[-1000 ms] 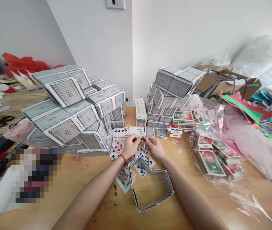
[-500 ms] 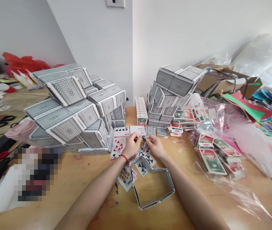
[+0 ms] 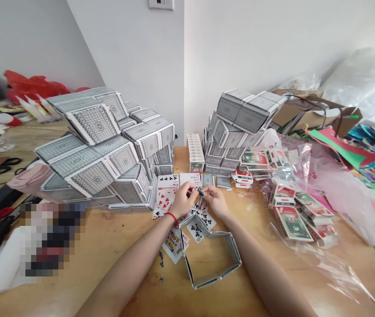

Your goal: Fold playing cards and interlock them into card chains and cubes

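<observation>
My left hand (image 3: pixel 182 199) and my right hand (image 3: pixel 216 200) meet over loose face-up playing cards (image 3: pixel 165 196) on the wooden table (image 3: pixel 108 246). Both pinch a small dark green object (image 3: pixel 200 191) between their fingertips; what it is I cannot make out. A red band circles my left wrist. Just below my hands lies an open ring of joined cards (image 3: pixel 211 255), grey backs outward, with a clubs card (image 3: pixel 195 229) at its near corner.
A big pile of grey card-built blocks (image 3: pixel 101 149) stands at the left, a smaller one (image 3: pixel 237 127) at the back right. Card boxes in plastic wrap (image 3: pixel 293 211) and coloured paper (image 3: pixel 355 158) fill the right. A pixelated patch sits at the lower left.
My hands have stayed pinched together on the small object, with only slight finger movement. The view has shifted a little.
</observation>
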Tool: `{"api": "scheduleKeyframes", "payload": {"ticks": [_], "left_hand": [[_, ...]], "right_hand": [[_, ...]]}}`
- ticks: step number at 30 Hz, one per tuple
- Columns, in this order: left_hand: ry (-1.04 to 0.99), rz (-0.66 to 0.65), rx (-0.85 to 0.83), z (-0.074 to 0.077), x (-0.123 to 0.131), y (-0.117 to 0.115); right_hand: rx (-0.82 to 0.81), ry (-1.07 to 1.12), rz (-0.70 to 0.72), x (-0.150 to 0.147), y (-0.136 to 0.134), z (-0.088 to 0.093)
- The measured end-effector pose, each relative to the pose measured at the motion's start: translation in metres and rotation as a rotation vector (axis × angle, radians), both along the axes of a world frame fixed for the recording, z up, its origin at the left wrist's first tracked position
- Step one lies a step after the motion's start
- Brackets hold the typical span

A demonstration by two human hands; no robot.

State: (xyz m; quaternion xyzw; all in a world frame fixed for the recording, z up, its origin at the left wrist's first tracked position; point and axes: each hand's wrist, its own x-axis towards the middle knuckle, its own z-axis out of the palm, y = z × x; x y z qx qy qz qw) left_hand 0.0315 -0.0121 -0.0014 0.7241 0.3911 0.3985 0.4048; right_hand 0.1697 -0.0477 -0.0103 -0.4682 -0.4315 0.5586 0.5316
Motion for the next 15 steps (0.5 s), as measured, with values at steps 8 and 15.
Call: {"api": "scheduleKeyframes", "payload": {"ticks": [8,15], "left_hand": [[0.01,-0.1,-0.066,-0.002,-0.002,0.004],[-0.035,-0.117,-0.137,-0.005,-0.003,0.005]], "right_hand": [[-0.028,-0.032,0.022,0.002,-0.001,-0.003],[-0.03,-0.116,0.113,-0.001,-0.004,0.009]]}}
